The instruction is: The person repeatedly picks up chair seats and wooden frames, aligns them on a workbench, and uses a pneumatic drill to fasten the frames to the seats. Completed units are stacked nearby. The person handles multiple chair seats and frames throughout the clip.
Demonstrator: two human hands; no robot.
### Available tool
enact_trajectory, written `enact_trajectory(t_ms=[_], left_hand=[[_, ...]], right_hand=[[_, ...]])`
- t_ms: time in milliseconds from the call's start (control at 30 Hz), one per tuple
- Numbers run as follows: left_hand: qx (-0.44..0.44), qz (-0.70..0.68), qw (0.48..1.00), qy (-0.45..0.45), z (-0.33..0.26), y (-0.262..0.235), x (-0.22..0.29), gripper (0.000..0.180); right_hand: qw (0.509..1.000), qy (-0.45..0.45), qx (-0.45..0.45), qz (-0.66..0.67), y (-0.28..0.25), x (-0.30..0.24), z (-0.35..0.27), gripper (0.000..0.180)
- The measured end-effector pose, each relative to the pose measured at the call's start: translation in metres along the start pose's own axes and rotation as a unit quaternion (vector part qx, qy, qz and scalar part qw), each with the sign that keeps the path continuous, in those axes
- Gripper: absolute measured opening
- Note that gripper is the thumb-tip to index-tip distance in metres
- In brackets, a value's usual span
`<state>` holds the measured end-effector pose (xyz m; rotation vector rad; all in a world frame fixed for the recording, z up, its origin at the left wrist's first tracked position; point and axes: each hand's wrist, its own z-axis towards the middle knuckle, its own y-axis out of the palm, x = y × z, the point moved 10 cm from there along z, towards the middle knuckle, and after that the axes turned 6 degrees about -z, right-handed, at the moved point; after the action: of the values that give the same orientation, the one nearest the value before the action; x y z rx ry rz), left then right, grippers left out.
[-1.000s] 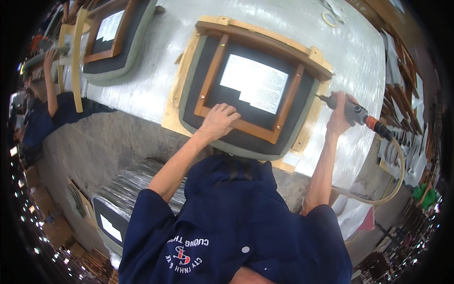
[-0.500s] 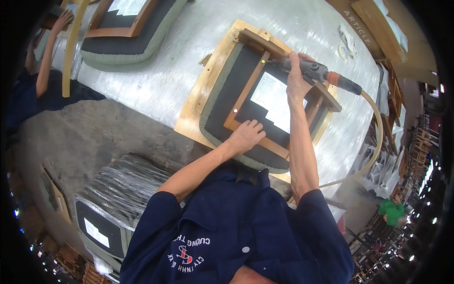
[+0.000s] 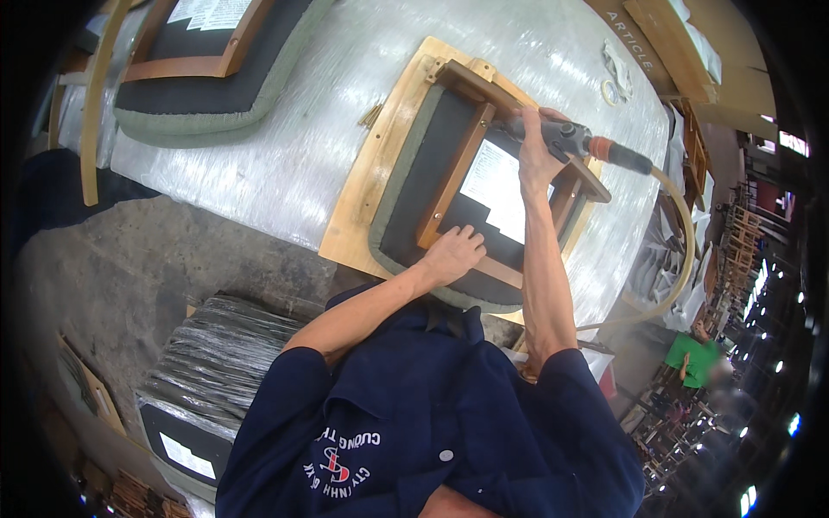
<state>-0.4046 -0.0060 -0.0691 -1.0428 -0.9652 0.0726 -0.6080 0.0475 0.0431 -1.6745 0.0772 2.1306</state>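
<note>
A: Where is the seat [image 3: 464, 212] found?
B: It is laid with its underside up on a pale wooden board [image 3: 358, 198], and the board is set on a plastic-covered table [image 3: 285, 164].

A: What is seen on the seat?
B: A brown wooden frame [image 3: 455, 177] is set against its dark underside, and a white paper [image 3: 496, 190] is surrounded by the rails. The seat's edge is padded in grey-green cloth.

A: How is the drill [image 3: 567, 138] held?
B: It is gripped over the seat by the right hand [image 3: 539, 157], with the fingers closed around its body. Its tip is held close to the far end of the seat's left rail; whether anything is touched there cannot be told.

A: And the left hand [image 3: 455, 256]?
B: It is rested on the near rail of the seat, with the fingers bent. Whether the rail is actually grasped cannot be told.

A: What is placed around the seat?
B: A pale hose [image 3: 689, 233] is joined to the drill and looped to the right of the seat. Some small brassy pieces [image 3: 371, 116] are left of the seat, just beside the board. Beyond the seat, to the right, a tape roll [image 3: 610, 92] is laid.

A: And farther out?
B: A second seat [image 3: 268, 69] is laid underside up, left of the first. A plastic-wrapped stack [image 3: 220, 358] is seen to the first seat's near left.
</note>
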Motion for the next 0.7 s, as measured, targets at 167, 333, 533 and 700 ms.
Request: enact_trajectory(t_ms=[167,333,533,700], left_hand=[[-0.015,-0.02,1.0,-0.004,-0.001,0.005,-0.003,0.016],[-0.023,-0.016,1.0,0.0,0.001,0.008,-0.004,0.016],[-0.024,-0.022,0.999,0.006,0.002,0.009,-0.004,0.017],[-0.03,-0.019,0.999,0.006,0.001,0.008,-0.002,0.016]], right_hand=[[1.0,-0.014,0.023,0.008,-0.002,0.002,-0.009,0.032],[0.999,-0.021,0.023,-0.008,0.0,-0.001,-0.002,0.027],[0.992,-0.036,-0.032,-0.119,0.02,-0.009,0.012,0.02],[0.992,-0.041,-0.048,-0.11,0.031,-0.019,0.011,0.025]])
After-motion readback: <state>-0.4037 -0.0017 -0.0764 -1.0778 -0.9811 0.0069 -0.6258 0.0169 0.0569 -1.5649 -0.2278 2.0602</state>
